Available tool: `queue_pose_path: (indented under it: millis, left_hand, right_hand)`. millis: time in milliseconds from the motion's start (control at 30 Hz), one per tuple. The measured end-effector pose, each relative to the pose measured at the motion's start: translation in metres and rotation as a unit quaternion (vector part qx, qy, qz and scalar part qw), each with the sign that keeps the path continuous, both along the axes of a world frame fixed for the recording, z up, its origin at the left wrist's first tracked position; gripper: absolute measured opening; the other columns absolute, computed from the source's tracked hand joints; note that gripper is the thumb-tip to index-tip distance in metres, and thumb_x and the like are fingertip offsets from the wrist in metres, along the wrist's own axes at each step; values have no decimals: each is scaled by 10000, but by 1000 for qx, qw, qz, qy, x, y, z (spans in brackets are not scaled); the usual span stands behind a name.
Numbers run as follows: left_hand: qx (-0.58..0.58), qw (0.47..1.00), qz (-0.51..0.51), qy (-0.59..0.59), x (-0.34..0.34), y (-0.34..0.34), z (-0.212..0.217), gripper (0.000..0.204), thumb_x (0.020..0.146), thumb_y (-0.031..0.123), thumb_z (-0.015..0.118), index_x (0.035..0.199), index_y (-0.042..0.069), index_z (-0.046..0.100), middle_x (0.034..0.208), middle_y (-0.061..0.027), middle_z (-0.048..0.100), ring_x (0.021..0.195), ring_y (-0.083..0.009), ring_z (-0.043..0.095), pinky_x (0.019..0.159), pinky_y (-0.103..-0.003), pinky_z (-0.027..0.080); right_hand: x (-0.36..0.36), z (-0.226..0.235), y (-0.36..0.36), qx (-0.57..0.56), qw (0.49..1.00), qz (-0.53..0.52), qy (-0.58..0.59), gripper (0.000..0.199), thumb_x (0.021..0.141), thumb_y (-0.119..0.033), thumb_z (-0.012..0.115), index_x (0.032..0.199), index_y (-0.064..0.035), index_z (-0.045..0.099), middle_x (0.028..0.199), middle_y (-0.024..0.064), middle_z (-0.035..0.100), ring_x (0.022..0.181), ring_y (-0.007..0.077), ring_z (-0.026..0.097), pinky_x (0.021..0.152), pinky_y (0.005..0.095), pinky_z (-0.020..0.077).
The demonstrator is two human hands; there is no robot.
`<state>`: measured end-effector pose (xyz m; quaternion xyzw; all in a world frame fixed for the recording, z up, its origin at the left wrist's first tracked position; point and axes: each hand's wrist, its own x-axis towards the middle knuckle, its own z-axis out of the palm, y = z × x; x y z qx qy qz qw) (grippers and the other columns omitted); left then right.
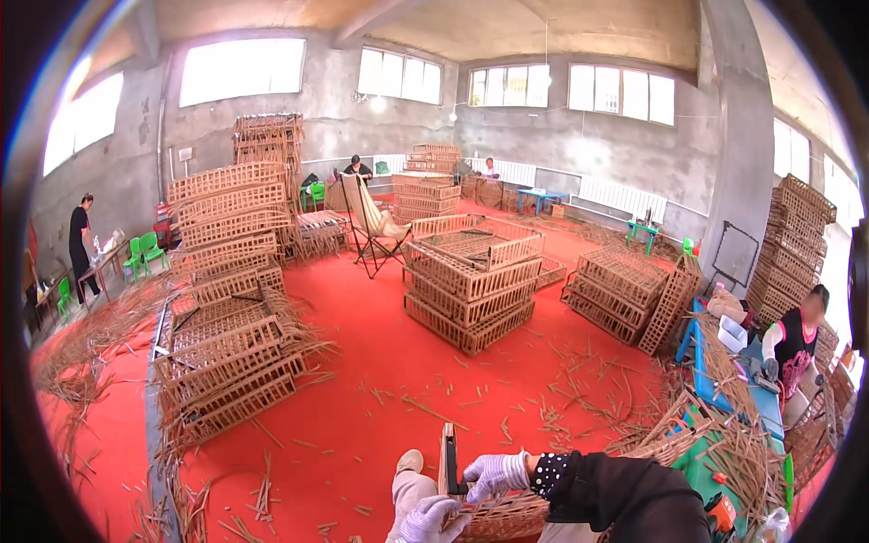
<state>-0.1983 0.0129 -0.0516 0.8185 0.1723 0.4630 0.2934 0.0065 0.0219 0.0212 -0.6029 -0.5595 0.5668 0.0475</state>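
Red floor (362, 344): littered.
Right hand (496, 474): gripping black bar (452, 457).
Left hand (433, 521): we can't tell.
Bar: likely fitting; we'd align next.

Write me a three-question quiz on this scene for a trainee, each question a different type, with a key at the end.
1. True or false: the person's left hand and right hand are both gloved.
2. Which pattern shows on the right sleeve's cuff? A) stripes B) dots C) checks
3. Fill in the blank: in the picture, the sling chair stands to the ____ of the central stack of lattice trays.

Key: 1. True. 2. B. 3. left.
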Motion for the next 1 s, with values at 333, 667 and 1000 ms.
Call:
queue_pose_path:
  millis: [333, 667, 1000]
  left_hand:
    - [-151, 986, 63, -23, 16, 3, -18, 189, 674, 149, 733, 739, 65, 576, 724, -90, 518, 728, -273, 529, 666, -351, 447]
    - [-54, 989, 126, 63, 18, 3, -3, 172, 629, 171, 757, 734, 121, 630, 886, -6, 579, 789, -220, 571, 684, -333, 475]
    - [87, 972, 216, 36, 12, -14, 14, 218, 578, 205, 796, 662, 124, 611, 836, -2, 556, 792, -223, 550, 720, -358, 449]
  right_hand:
    - [-5, 13, -5, 25, 999, -35, 24, 279, 720, -212, 706, 929, -40, 637, 653, 5, 559, 571, 95, 533, 484, 254, 438]
    - [0, 6, 0, 37, 999, -21, 9, 246, 707, -212, 704, 853, -30, 626, 627, 14, 558, 560, 104, 538, 476, 261, 441]
    - [0, -1, 3, -86, 986, 15, 143, 289, 700, -124, 698, 931, 14, 594, 663, 5, 543, 541, 74, 504, 448, 210, 427]
